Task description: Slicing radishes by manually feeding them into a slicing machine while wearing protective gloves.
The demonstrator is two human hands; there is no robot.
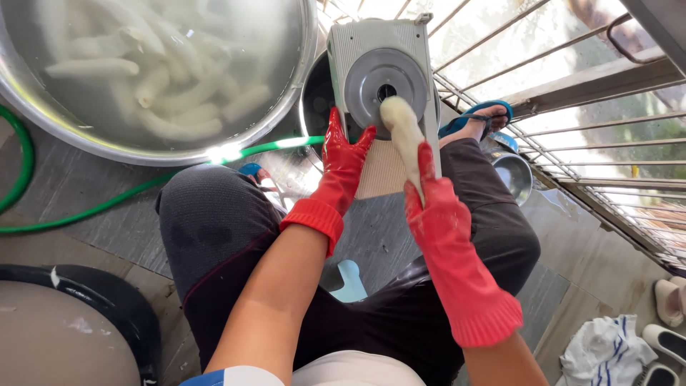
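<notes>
I sit with a grey slicer board (380,64) propped between my knees; it has a round metal blade disc. My left hand (341,161), in a red rubber glove, rests flat against the board's left edge, fingers spread. My right hand (436,207), also in a red glove, grips a long white peeled root (401,129) and presses its tip against the disc. A dark pot (319,93) sits behind the board.
A big steel basin (282,107) of water with several white peeled roots stands at the upper left. A green hose (107,204) crosses the floor. A small steel bowl (516,175) lies right of my knee. Metal railing runs along the right; a cloth (604,350) and shoes lie at the lower right.
</notes>
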